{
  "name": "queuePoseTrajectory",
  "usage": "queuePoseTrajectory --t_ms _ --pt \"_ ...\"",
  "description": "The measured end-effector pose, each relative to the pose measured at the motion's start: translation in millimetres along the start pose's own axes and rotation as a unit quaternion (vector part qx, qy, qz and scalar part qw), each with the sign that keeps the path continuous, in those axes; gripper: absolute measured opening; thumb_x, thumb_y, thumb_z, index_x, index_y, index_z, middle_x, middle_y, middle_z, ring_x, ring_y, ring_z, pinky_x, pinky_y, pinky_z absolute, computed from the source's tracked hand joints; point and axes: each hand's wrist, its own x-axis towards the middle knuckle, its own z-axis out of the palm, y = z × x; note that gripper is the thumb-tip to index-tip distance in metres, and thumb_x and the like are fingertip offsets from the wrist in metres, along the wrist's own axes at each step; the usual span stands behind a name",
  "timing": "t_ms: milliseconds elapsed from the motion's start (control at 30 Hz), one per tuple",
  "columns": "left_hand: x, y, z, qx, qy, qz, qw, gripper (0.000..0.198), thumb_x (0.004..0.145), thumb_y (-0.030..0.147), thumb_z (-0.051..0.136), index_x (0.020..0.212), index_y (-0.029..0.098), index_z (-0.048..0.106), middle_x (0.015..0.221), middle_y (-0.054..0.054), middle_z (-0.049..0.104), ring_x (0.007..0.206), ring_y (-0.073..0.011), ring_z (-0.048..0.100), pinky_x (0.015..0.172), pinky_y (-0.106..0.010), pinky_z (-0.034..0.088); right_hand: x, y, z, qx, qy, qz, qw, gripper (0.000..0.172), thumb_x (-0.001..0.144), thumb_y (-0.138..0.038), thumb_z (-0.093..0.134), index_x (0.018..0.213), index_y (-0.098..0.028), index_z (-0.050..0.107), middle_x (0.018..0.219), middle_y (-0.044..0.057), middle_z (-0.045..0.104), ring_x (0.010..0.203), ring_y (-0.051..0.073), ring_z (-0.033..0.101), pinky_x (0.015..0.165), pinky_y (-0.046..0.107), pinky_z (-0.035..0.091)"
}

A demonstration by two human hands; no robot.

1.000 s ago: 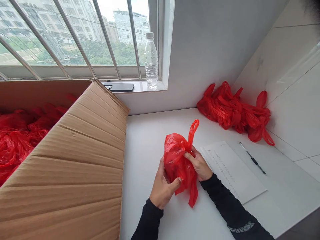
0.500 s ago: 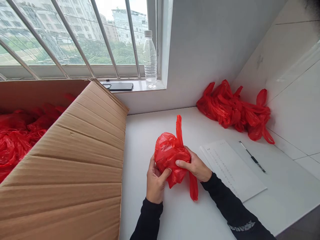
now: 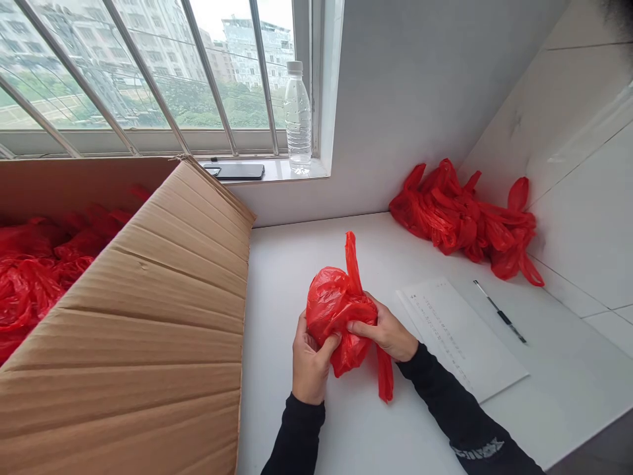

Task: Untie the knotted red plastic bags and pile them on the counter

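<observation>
Between my two hands is a bunched red plastic bag (image 3: 330,300), held above the white table (image 3: 281,264). My left hand (image 3: 312,359) grips its lower left side, thumb pressed on the front and fingers partly hidden behind. On the right side, my right hand (image 3: 388,330) pinches the bag with its thumb across the front; its other fingers are behind the plastic. One handle loop sticks up at the top, and another strip hangs down below my right hand. What the bag contains, if anything, cannot be made out.
A large cardboard box (image 3: 148,316) with red bags (image 3: 34,284) inside stands at left. More red bags (image 3: 465,211) lie heaped at the back right. Near my right arm are a sheet of written paper (image 3: 459,330) and a pen (image 3: 500,312). A bottle (image 3: 298,122) and phone (image 3: 240,172) rest on the sill.
The bag's upper handle has tipped slightly left, and the bag sits slightly lower in my hands. Both hands keep nearly the same grip and place.
</observation>
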Motion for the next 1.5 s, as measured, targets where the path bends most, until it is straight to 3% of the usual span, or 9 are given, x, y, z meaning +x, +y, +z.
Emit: queuePoseTrajectory --t_ms 267,367,500,700,867,1167,1267,1367,1500 --pt "1 -3 -1.6 -0.015 0.02 -0.012 1.0 0.038 0.081 0.03 0.07 0.115 0.019 0.057 0.114 -0.01 0.068 0.109 -0.0285 0.063 0.094 -0.04 0.05 -1 -2 -2 -0.003 -0.027 0.009 1.0 0.041 0.081 -0.029 0.073 0.119 -0.023 0.056 0.108 0.004 0.067 0.099 0.023 0.062 0.09 0.039 0.049" --pt "1 -1 -1.8 -0.022 -0.013 -0.018 1.0 0.039 0.082 0.029 0.068 0.117 0.02 0.055 0.118 -0.01 0.066 0.111 -0.0286 0.061 0.095 -0.041 0.049 0 -1 -1 0.001 0.003 0.003 1.0 0.039 0.081 -0.029 0.073 0.116 -0.024 0.058 0.103 0.003 0.068 0.094 0.022 0.063 0.087 0.037 0.05" --pt "-2 3 3.9 0.026 -0.073 -0.008 0.997 0.056 0.075 0.021 0.074 0.125 0.024 0.05 0.126 -0.009 0.061 0.116 -0.0284 0.058 0.098 -0.041 0.048 0 -1 0 0.02 0.063 -0.011 0.998 0.033 0.081 -0.032 0.072 0.111 -0.024 0.059 0.103 0.004 0.069 0.094 0.024 0.064 0.087 0.04 0.05" --pt "1 -2 2.7 -0.01 -0.018 -0.029 0.999 0.068 0.071 0.026 0.079 0.13 0.023 0.045 0.124 -0.012 0.065 0.116 -0.0305 0.061 0.099 -0.046 0.049 0 -7 -1 0.049 0.032 -0.014 0.998 0.05 0.08 -0.031 0.072 0.126 -0.027 0.054 0.117 0.004 0.065 0.111 0.025 0.058 0.1 0.042 0.043" --pt "5 -6 -5.3 -0.024 -0.008 -0.026 0.999 0.062 0.075 0.026 0.077 0.13 0.021 0.048 0.124 -0.013 0.066 0.117 -0.0294 0.061 0.102 -0.045 0.047 0 -5 -1 0.053 0.015 -0.019 0.998 0.061 0.077 -0.027 0.073 0.133 -0.027 0.049 0.118 0.004 0.064 0.11 0.024 0.058 0.099 0.04 0.044" --pt "3 -7 -4.3 -0.018 0.034 -0.028 0.999 0.046 0.074 0.029 0.078 0.116 0.016 0.063 0.118 -0.012 0.07 0.112 -0.0314 0.064 0.099 -0.044 0.049 0 -7 1 0.05 0.026 -0.008 0.998 0.043 0.078 -0.031 0.074 0.117 -0.027 0.059 0.107 0.003 0.066 0.101 0.023 0.06 0.092 0.038 0.046" --pt "2 -6 -3.9 -0.019 0.015 -0.024 0.999 0.048 0.074 0.029 0.077 0.118 0.017 0.062 0.12 -0.013 0.069 0.114 -0.0318 0.063 0.1 -0.044 0.048 0 -7 1 0.047 0.027 -0.014 0.998 0.038 0.078 -0.032 0.074 0.114 -0.026 0.06 0.105 0.002 0.067 0.099 0.023 0.061 0.09 0.038 0.047" --pt "1 -3 -2.8 -0.034 -0.003 -0.014 0.999 0.05 0.078 0.029 0.073 0.125 0.019 0.059 0.125 -0.012 0.066 0.117 -0.0307 0.061 0.103 -0.043 0.045 0 -6 2 0.031 0.034 -0.022 0.999 0.034 0.08 -0.034 0.072 0.112 -0.027 0.061 0.105 0.003 0.067 0.101 0.024 0.06 0.092 0.038 0.047" --pt "1 -2 -1.5 -0.029 0.014 -0.013 0.999 0.046 0.079 0.031 0.072 0.122 0.021 0.06 0.12 -0.01 0.068 0.111 -0.0286 0.063 0.097 -0.04 0.049 0 -4 4 0.02 0.054 -0.032 0.998 0.028 0.086 -0.038 0.066 0.112 -0.027 0.061 0.115 0.004 0.065 0.11 0.025 0.058 0.099 0.039 0.044"
